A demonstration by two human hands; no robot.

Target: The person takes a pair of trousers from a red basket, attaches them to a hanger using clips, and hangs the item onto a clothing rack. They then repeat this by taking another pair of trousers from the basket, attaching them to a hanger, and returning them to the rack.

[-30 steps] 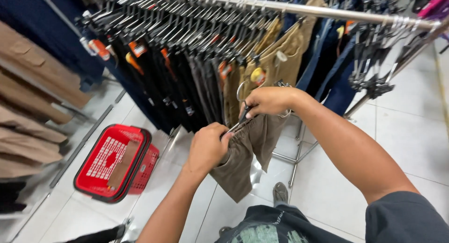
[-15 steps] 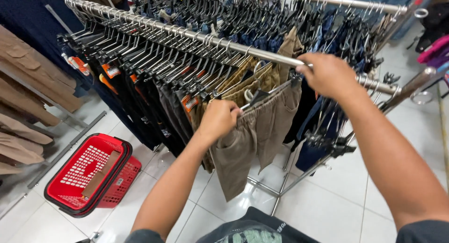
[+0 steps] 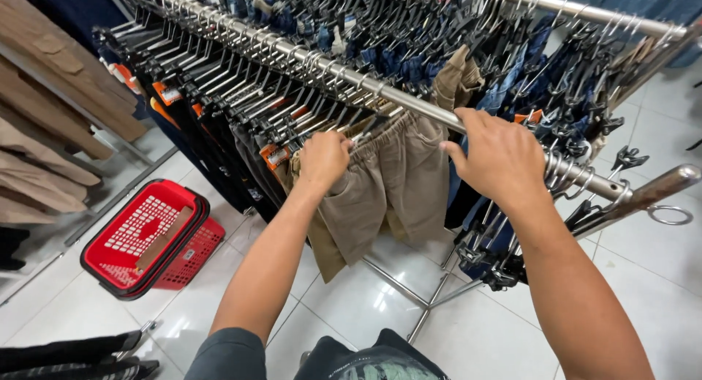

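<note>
**Khaki shorts hung on the rail**

Since the earlier frame, the right hand (image 3: pixel 503 160) has settled lower on the metal rail (image 3: pixel 409 102), its fingers curled over the bar. The left hand (image 3: pixel 324 157) is clenched on the waistband of the khaki shorts (image 3: pixel 395 179), which hang from the rail between dark trousers (image 3: pixel 219 142) and blue jeans (image 3: pixel 504 95). A red basket (image 3: pixel 150 237) sits on the tiled floor (image 3: pixel 351 299).

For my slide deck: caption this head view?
Left hand grips khaki shorts; right hand rests on the metal rail.
</note>
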